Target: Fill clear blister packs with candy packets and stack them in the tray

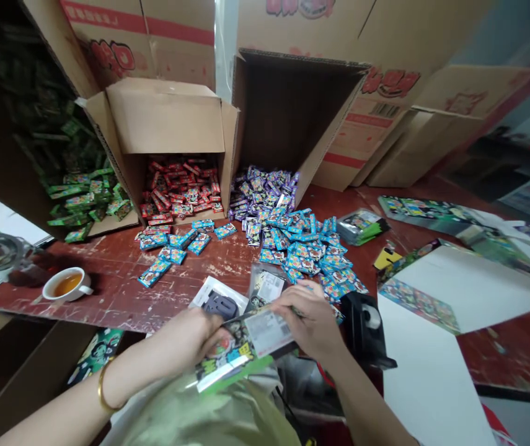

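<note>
My left hand [202,337] grips the left side of a glossy printed plastic packet [246,347] with a white label and a green lower edge. At its upper right, my right hand [309,316] pinches the same packet, fingers closed on the top edge. The packet is tilted above my lap, at the front edge of the table. Just behind it lie a clear bag with a printed card [267,286] and a white sheet with a dark grey piece [220,302] on it. A heap of small blue wrapped packs [304,251] lies beyond my right hand.
Open cartons hold green packs [85,198], red packs [183,189] and purple packs [267,192]. A cup of tea [67,285] stands at left. A black tape dispenser [364,325] sits by my right arm. At right are an open printed box [473,288] and stacked packets [362,224].
</note>
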Tool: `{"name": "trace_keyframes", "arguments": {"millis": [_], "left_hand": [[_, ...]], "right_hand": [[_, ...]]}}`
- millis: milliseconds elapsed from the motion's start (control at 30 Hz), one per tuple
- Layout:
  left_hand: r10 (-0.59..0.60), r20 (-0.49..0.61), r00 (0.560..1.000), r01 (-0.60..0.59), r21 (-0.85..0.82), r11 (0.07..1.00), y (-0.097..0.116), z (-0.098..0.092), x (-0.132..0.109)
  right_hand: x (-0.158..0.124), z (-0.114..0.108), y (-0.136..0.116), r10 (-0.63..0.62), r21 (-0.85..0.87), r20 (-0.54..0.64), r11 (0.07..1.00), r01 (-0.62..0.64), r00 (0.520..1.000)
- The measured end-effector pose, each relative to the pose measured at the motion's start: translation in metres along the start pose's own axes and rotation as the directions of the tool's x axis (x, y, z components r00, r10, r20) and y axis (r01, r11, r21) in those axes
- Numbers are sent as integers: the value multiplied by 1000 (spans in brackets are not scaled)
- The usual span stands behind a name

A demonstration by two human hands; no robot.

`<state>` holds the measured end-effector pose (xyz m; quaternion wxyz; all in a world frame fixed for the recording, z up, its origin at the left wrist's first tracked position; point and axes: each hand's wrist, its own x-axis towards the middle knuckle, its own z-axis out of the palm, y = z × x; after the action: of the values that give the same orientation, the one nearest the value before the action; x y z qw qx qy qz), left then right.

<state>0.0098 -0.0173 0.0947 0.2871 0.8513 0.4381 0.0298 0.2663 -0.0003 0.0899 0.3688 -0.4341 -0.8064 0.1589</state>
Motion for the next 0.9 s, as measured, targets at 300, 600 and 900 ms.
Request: {"name": "trace_keyframes", "arguments": {"millis": [300,600,900], "left_hand": [[-17,-130,991,6,-85,996,-12,24,-11],[-104,-564,819,-127,-356,926,-5,28,23],[-485,-425,765,-161,-854,495,-15,12,44]], "right_hand": [[11,15,-17,-114,-5,139,993,115,984],[-1,36,-11,563,478,-33,735,-481,826],[47,59,-17,572,572,58,652,-497,818]]}}
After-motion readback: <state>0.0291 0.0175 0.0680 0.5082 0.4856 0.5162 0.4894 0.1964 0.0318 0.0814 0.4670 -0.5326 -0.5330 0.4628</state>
